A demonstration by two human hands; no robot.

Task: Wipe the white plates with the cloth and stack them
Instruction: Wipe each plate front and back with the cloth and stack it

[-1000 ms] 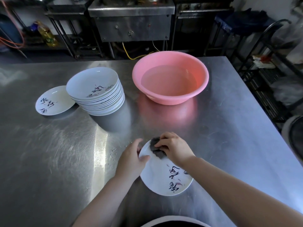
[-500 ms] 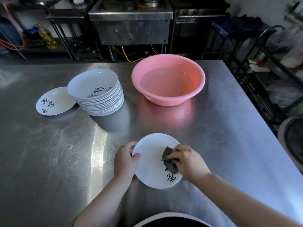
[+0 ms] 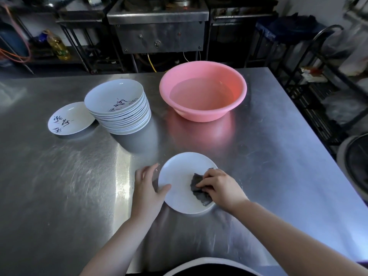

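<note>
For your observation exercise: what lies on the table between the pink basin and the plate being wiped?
Nothing: in the head view, bare steel table runs from the pink basin to the plate, carrying only the basin's pink reflection.

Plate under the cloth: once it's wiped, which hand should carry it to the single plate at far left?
Probably the left hand: it already grips the plate rim, nearer the single plate. The right hand holds the cloth.

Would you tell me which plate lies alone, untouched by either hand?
The plate left of the stack; the stack holds many, and the near plate is being wiped.
</note>
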